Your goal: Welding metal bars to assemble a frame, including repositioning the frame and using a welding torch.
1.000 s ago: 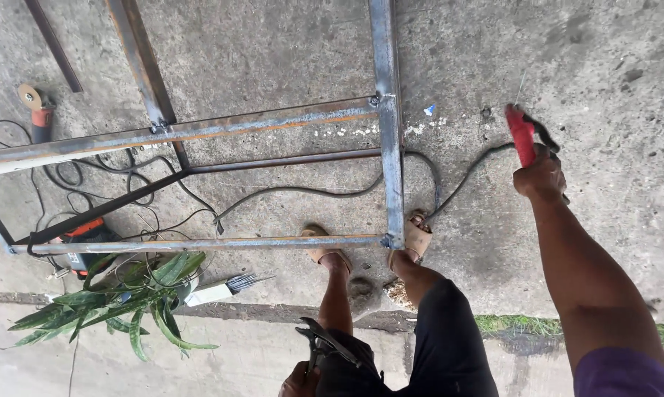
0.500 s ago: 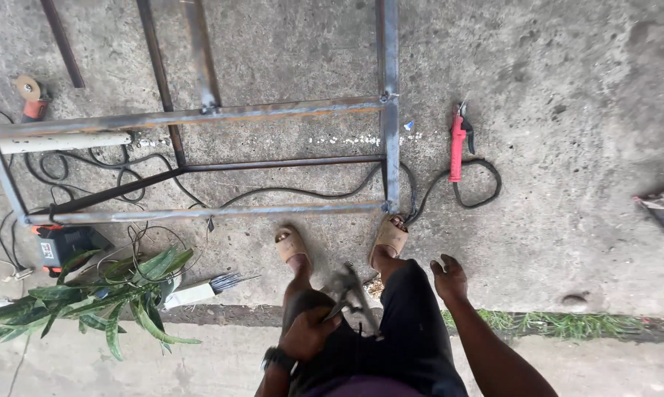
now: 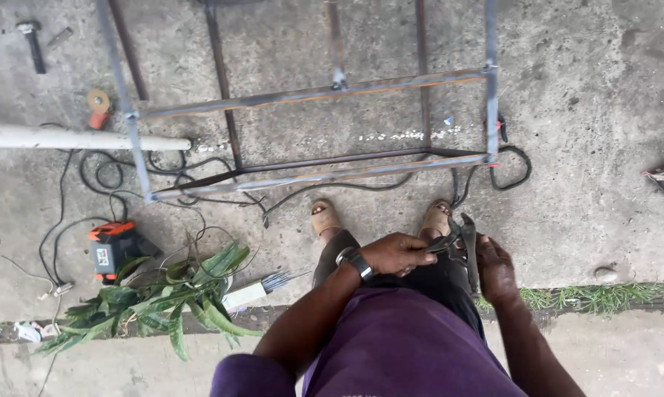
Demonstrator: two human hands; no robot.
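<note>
— While you stand on the grey concrete floor (image 3: 582, 184) looking down, what do your hands have?

— Your left hand (image 3: 396, 254) and your right hand (image 3: 496, 266) both close on a pair of dark goggles with a black strap (image 3: 458, 246), held in front of your waist above your sandalled feet (image 3: 326, 217). Your left fingers curl tight over one end; your right hand grips the strap side, thumb along the edge. You wear a wristwatch with a metal band (image 3: 354, 260) on the left wrist.

— And what lies around you?

— Just ahead of your toes stands a welded frame of rusty square steel tube (image 3: 317, 93), with black cables (image 3: 199, 192) running under it and a red electrode holder (image 3: 501, 129) peeking out behind its right post. To your left sits a small orange and black welding machine (image 3: 115, 247), beside a green leafy plant (image 3: 170, 301) and a white packet of grey welding rods (image 3: 262, 288). Farther left, a long white pipe (image 3: 74, 137) lies flat; a hammer (image 3: 32, 43) rests near the top corner.
</note>
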